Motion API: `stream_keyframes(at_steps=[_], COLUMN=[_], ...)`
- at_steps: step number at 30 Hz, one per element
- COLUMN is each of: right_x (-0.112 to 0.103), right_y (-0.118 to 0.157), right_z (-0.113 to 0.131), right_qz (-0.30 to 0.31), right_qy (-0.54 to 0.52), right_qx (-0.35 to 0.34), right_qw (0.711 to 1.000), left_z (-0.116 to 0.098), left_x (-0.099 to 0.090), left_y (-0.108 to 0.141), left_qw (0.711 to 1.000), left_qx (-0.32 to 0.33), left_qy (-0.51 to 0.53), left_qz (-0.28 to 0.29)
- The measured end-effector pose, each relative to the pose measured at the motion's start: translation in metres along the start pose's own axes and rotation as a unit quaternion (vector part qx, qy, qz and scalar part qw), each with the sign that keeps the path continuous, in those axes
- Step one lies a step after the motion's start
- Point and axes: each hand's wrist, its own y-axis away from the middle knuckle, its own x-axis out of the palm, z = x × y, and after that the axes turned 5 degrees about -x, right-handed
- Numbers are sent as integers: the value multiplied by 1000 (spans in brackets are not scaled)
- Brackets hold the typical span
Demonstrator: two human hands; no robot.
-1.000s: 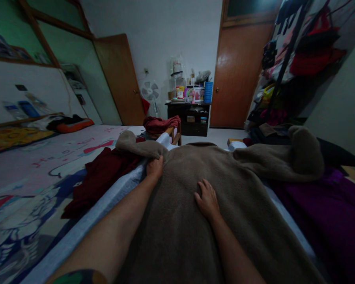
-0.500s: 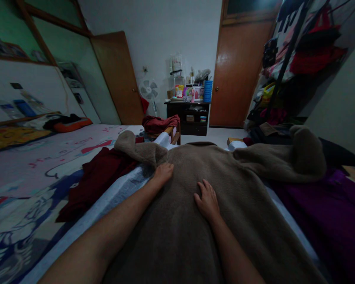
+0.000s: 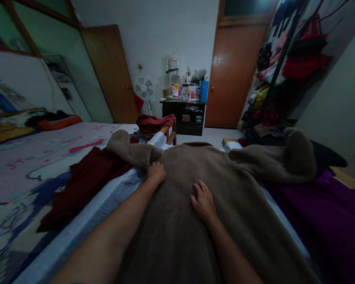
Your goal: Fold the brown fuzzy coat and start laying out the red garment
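A brown fleecy coat (image 3: 177,221) is spread out in front of me, with its collar at the far end and both sleeves out to the sides. My left hand (image 3: 156,172) is at the coat's left underarm, where the sleeve joins the body. Its fingers are curled down into the cloth, and the fingertips are hidden. On the middle of the coat's body rests my right hand (image 3: 204,200), palm down with fingers a little apart. The right sleeve (image 3: 266,159) bends upward at its end.
Left of the coat lie a dark red garment (image 3: 85,179) and a bed with a patterned sheet (image 3: 50,148). Purple cloth (image 3: 322,205) is on the right. Beyond stand a chair draped with red cloth (image 3: 155,124), a fan (image 3: 144,87) and a black cabinet (image 3: 182,128).
The view has shifted slightly, so the room and coat appear a little further left. Both hands keep nearly the same places on the coat.
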Motion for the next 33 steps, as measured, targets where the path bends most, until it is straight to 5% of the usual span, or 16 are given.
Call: stream_keyframes(at_steps=[8, 11, 18, 29, 33], right_x=[-32, -22, 5, 2, 3], right_y=[-39, -56, -59, -46, -44], right_z=[22, 29, 10, -1, -4], right_qz=[78, 20, 81, 14, -43], right_qy=[74, 56, 57, 58, 69], right_qx=[23, -31, -26, 67, 83], right_qw=[994, 998, 995, 996, 993], left_z=[5, 6, 10, -12, -10], left_x=[27, 33, 37, 15, 5], left_y=[16, 17, 18, 36, 37], left_qw=[999, 1000, 998, 999, 998], left_qx=[6, 10, 29, -8, 26], left_qy=[7, 1, -31, -52, -55], left_qz=[-30, -25, -48, 11, 28])
